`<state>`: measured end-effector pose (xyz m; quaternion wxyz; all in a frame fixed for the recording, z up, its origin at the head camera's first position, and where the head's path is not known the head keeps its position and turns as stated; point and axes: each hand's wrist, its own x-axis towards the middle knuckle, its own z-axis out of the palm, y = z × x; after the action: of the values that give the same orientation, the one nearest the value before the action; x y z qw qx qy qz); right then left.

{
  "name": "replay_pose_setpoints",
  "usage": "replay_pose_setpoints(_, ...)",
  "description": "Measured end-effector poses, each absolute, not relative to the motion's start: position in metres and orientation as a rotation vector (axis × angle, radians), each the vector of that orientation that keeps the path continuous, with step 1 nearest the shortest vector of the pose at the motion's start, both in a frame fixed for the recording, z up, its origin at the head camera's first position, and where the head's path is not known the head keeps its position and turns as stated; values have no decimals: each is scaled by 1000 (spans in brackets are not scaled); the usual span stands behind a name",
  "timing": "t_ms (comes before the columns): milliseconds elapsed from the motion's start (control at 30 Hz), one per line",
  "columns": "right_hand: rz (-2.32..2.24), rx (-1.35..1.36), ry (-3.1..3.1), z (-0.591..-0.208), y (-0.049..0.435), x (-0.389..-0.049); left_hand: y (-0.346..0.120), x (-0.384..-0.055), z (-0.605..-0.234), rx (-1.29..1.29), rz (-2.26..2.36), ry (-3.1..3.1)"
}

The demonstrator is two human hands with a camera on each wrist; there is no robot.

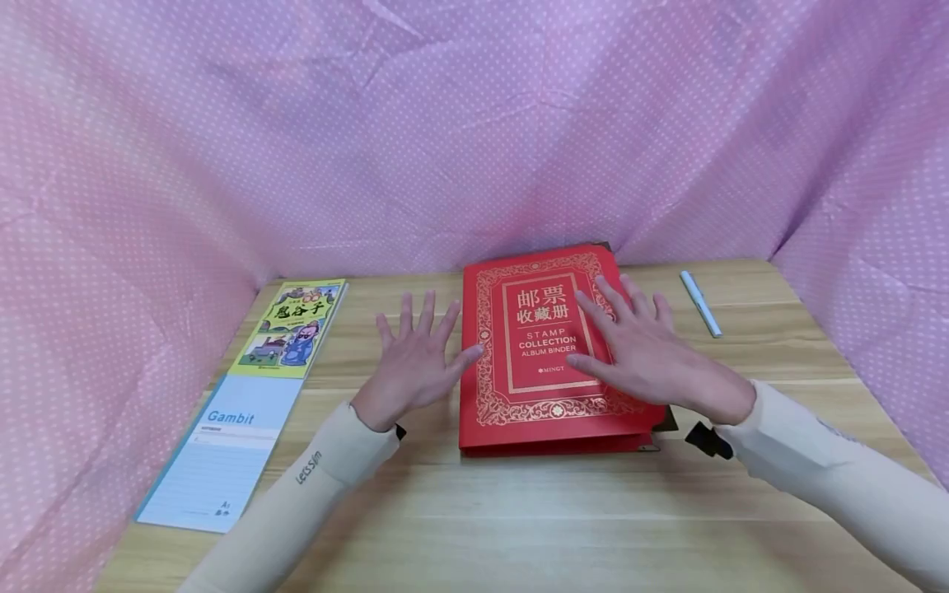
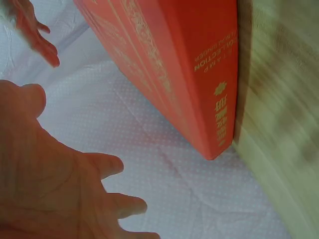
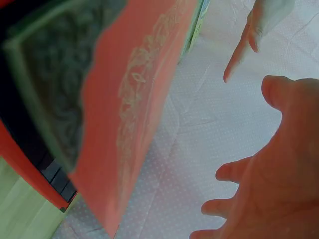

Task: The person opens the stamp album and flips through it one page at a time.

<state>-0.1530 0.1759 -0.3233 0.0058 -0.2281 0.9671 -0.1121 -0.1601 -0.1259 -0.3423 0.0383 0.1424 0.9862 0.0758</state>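
Fingers (image 1: 426, 311) splayed left and right, clasping nothing! Mid-scene on the pale wooden surface (image 1: 415, 515) lies the thick red gold-patterned stamp album (image 1: 534, 362), long axis running near to far. The right hand (image 1: 639, 352) is nearer, above its right half; the left hand (image 1: 411, 366) hangs by its left edge. It reads, in gold, "邮票收藏册", "STAMP COLLECTION ALBUM BINDER", "MINGT". Near left, a pale-blue paper notebook (image 1: 222, 461) reads "Gambit".

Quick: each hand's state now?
Left hand: open, fingers spread, holding nothing.
Right hand: open, fingers spread, apart from the red, gold-patterned stamp album binder, holding nothing.
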Motion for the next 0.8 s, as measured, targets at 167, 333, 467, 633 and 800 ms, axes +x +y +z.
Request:
replay_pose_setpoints(167, -463, -698, 3013, -328, 187, -149, -131, -158, -354, 509, 358, 3022)
replay_pose_setpoints(333, -612, -621, 3009, -342, 204, -142, -139, -151, -373, 537, 500, 2946)
replay_pose_setpoints(467, -806, -547, 2989, -354, 214, -131, -143, -138, -381, 429, 677, 2862)
replay_pose_setpoints(633, -983, -472, 2946, -365, 222, -115, -145, -119, -383, 339, 875, 2804)
replay_pose_setpoints(800, -1033, -375, 2921, -370, 226, -105, -144, -113, -389, 468, 940, 2771)
